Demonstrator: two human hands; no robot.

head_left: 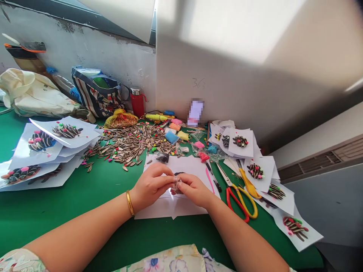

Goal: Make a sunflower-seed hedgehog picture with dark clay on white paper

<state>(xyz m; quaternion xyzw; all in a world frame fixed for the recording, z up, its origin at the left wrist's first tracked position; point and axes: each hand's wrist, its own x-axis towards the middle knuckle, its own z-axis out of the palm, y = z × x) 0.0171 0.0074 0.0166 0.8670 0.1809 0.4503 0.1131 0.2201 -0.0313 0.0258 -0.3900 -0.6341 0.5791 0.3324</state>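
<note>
My left hand (153, 186) and my right hand (196, 190) meet over a white sheet of paper (154, 212). Between the fingertips of both is a small see-through plastic wrapper (177, 184), pinched from either side. A brownish lump shows just below it; whether it sits inside the wrapper I cannot tell. Part of a dark shape on the sheet peeks out behind my fingers. Near the sheet's top edge lies a black lump in plastic (162, 158). A black pen (214, 176) and a pink strip rest at its right side.
Loose sunflower seeds (133, 141) spread across the green table (110, 204). Coloured clay pieces (171, 137) lie beside them. Scissors (238, 192) and a yellow-handled cutter (249, 184) are at right. Seed-decorated papers (66, 132) pile up on both sides. A red bottle (137, 104) stands behind.
</note>
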